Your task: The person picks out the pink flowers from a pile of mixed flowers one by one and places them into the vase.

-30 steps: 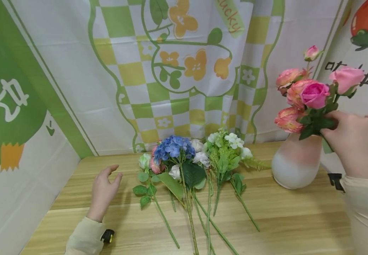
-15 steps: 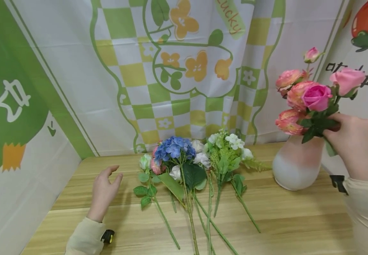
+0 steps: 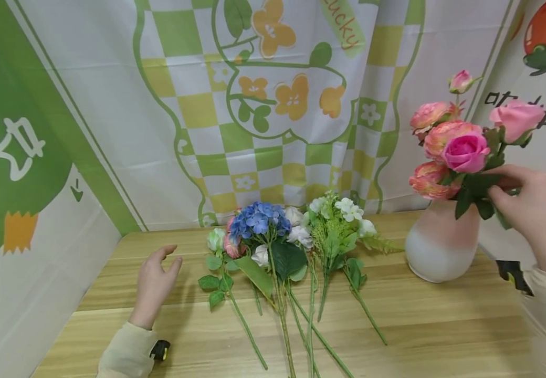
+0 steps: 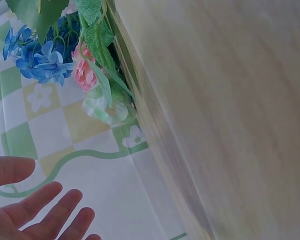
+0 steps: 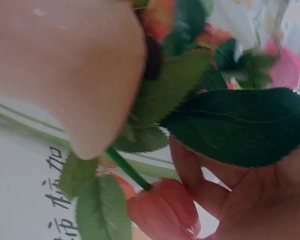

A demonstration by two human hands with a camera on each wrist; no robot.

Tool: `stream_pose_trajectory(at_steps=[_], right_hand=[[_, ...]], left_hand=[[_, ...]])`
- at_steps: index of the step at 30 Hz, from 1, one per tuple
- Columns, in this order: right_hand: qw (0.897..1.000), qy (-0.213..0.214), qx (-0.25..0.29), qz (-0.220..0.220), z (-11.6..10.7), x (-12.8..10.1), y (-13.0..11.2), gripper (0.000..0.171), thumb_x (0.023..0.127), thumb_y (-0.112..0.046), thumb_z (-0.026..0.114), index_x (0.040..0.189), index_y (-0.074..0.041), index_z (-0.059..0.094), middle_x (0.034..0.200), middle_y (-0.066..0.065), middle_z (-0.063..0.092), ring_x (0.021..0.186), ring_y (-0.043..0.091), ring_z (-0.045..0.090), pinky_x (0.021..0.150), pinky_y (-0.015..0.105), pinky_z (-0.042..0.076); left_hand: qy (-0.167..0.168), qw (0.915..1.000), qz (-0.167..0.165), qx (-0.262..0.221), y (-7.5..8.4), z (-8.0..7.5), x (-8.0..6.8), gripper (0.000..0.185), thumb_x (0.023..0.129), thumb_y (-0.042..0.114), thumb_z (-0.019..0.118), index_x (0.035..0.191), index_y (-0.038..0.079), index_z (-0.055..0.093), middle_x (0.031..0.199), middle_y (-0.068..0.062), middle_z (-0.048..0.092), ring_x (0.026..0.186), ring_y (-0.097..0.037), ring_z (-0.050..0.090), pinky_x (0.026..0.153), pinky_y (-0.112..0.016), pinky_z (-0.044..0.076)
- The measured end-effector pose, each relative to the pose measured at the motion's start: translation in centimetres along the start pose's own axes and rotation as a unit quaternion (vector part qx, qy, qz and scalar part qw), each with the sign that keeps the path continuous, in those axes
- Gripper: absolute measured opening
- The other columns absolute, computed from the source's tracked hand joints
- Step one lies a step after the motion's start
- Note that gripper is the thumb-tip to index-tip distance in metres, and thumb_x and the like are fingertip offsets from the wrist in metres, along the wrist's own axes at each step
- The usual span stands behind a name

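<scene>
At the right, my right hand pinches the leafy stem of a magenta rose just above the vase mouth; leaves hide some fingertips. The pale pink and white vase stands upright, holding coral-pink blooms, a pink bud and a pale pink rose. In the right wrist view, a dark green leaf covers part of the hand. My left hand hovers at the left of the table with relaxed, spread fingers, holding nothing.
Several artificial stems lie mid-table: a blue hydrangea, white blooms, a greenish-white flower and a white-flowered green spray. Their stems point toward the front of the wooden table. A checked curtain hangs behind.
My right hand has shifted slightly right and its thumb has spread a little. The magenta rose has turned and dipped slightly among the blooms. My left hand has stayed still.
</scene>
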State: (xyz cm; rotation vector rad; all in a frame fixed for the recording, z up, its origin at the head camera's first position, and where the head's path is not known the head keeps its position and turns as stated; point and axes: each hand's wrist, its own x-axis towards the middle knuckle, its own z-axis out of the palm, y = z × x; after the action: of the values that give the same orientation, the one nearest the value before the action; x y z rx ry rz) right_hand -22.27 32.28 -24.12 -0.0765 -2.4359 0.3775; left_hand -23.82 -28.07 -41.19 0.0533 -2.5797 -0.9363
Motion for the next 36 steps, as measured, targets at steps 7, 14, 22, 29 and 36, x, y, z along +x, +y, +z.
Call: stream_pose_trajectory(at_steps=[7, 14, 22, 29, 36], right_hand=[[0.992, 0.101, 0.075, -0.010, -0.4, -0.9, -1.3, 0.029, 0.094, -0.012, 0.049, 0.111, 0.001, 0.067, 0.104, 0.028, 0.066, 0.071, 0.026, 0.056, 0.103, 0.023, 0.028], [0.985, 0.138, 0.052, -0.088, -0.2, -1.1, -2.2, 0.028, 0.080, -0.010, 0.072, 0.105, 0.003, 0.068, 0.102, 0.029, 0.066, 0.099, 0.049, 0.054, 0.104, 0.059, 0.022], [0.975, 0.177, 0.097, -0.094, 1.9, -0.6, -1.7, 0.020, 0.075, -0.008, 0.078, 0.090, 0.003, 0.073, 0.086, 0.026, 0.068, 0.086, 0.043, 0.056, 0.094, 0.054, 0.020], [0.967, 0.234, 0.088, -0.056, 2.2, -0.1, -0.7, 0.025, 0.086, -0.016, 0.068, 0.092, 0.008, 0.069, 0.082, 0.030, 0.066, 0.080, 0.046, 0.057, 0.105, 0.043, 0.019], [0.965, 0.243, 0.095, -0.002, 2.2, -0.2, -0.7, 0.034, 0.088, -0.024, 0.064, 0.092, 0.010, 0.066, 0.081, 0.030, 0.067, 0.065, -0.010, 0.055, 0.092, 0.026, 0.032]], left_hand=[[-0.006, 1.0000, -0.002, -0.002, 0.1, -0.1, 0.1, 0.041, 0.096, 0.020, 0.054, 0.131, -0.003, 0.052, 0.132, -0.026, 0.052, 0.118, -0.044, 0.046, 0.095, -0.059, 0.037], [-0.003, 1.0000, 0.003, 0.000, 0.0, 0.0, 0.1, 0.040, 0.096, 0.018, 0.055, 0.130, -0.003, 0.052, 0.131, -0.026, 0.052, 0.118, -0.044, 0.046, 0.096, -0.059, 0.036], [-0.005, 1.0000, 0.004, 0.004, -0.1, 0.2, 0.0, 0.041, 0.096, 0.021, 0.054, 0.130, -0.003, 0.052, 0.131, -0.026, 0.053, 0.118, -0.044, 0.047, 0.095, -0.058, 0.037], [-0.008, 0.9999, 0.002, 0.006, 0.1, 0.1, 0.2, 0.041, 0.097, 0.022, 0.053, 0.130, -0.003, 0.052, 0.131, -0.026, 0.052, 0.118, -0.044, 0.047, 0.096, -0.059, 0.037], [-0.012, 0.9999, 0.000, 0.008, 0.0, 0.1, 0.1, 0.040, 0.096, 0.020, 0.054, 0.129, -0.003, 0.052, 0.131, -0.027, 0.052, 0.118, -0.044, 0.047, 0.095, -0.059, 0.037]])
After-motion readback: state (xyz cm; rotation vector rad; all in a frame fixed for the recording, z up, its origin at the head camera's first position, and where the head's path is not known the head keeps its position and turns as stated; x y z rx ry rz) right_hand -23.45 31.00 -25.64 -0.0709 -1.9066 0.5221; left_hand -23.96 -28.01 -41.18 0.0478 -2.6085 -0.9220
